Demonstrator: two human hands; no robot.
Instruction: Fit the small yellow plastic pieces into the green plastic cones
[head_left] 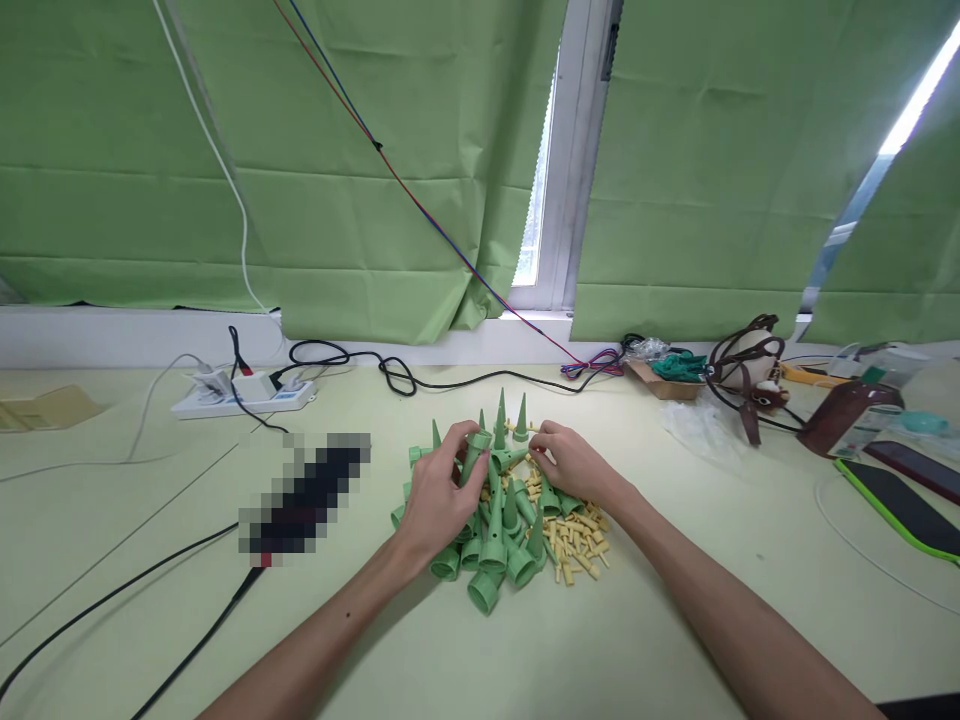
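A heap of green plastic cones (493,530) lies on the table, several upright and others on their sides with round open ends showing. My left hand (442,495) is closed around one green cone (474,452), its wide end up, at the heap's left side. Over the right side of the heap, my right hand (566,460) has thumb and index finger pinched on a small yellow plastic peg (534,429). Its other fingers curl in above the heap. Many more small yellow pegs (581,545) are scattered between and to the right of the cones.
A black cable and a blurred dark object (307,500) lie on the left. Behind it sits a white power strip (244,398). To the right are a small cardboard box (664,382), a brown bottle (847,415) and a green-edged phone (904,508). Green curtains hang behind.
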